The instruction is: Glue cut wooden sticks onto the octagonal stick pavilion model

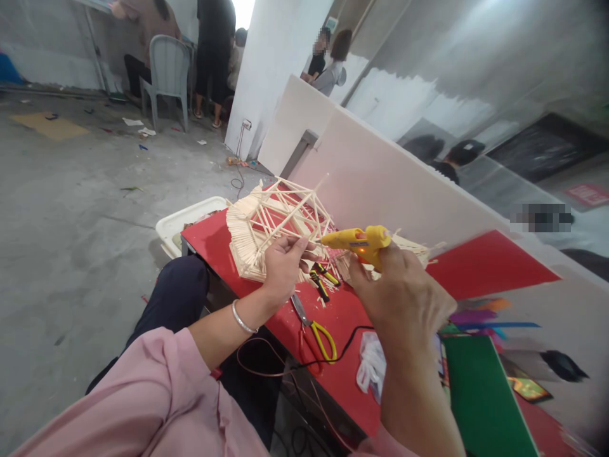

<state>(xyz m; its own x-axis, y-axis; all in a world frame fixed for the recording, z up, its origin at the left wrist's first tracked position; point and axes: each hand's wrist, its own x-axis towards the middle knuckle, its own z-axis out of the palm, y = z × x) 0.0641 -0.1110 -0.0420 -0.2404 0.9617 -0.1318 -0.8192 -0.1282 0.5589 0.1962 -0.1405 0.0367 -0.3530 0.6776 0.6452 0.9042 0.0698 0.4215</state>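
My right hand (402, 285) is wrapped round a yellow hot glue gun (352, 238) with a small orange light lit. The gun's nozzle points left, close to the fingertips of my left hand (285, 257). Those fingers are pinched on what looks like a thin wooden stick (311, 242), mostly hidden by the fingers. Just beyond them stands a frame model of pale wooden sticks (290, 206), with a fan of closely laid sticks (241, 238) on its left side. Whether my left hand touches the model cannot be made out.
On the red table (349, 374) lie yellow-handled pliers (316, 330), black-and-yellow cutters (323, 279), a plastic bag (372, 362) and a green board (485, 387). A black cable (349, 346) crosses the front edge. A white partition (371, 171) rises behind. Several people are in the background.
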